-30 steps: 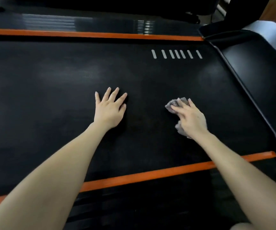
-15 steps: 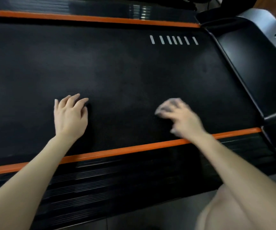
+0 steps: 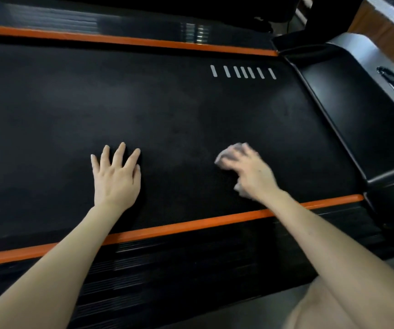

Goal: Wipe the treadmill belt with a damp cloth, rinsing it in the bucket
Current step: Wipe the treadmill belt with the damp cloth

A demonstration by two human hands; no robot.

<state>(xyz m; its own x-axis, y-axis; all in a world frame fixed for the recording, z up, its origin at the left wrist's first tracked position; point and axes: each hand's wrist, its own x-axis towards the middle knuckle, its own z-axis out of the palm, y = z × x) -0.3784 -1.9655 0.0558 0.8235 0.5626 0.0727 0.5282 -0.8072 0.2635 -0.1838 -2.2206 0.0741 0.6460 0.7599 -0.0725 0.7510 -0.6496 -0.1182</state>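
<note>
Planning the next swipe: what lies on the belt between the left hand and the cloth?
Nothing: in the head view, only bare black belt separates the left hand, flat on the belt, from the cloth held by the right hand.

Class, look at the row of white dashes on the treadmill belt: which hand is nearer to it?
Right. The right hand, gripping the cloth, is straight toward the person from the white dashes. The left hand rests flat, farther off to the left.
</note>
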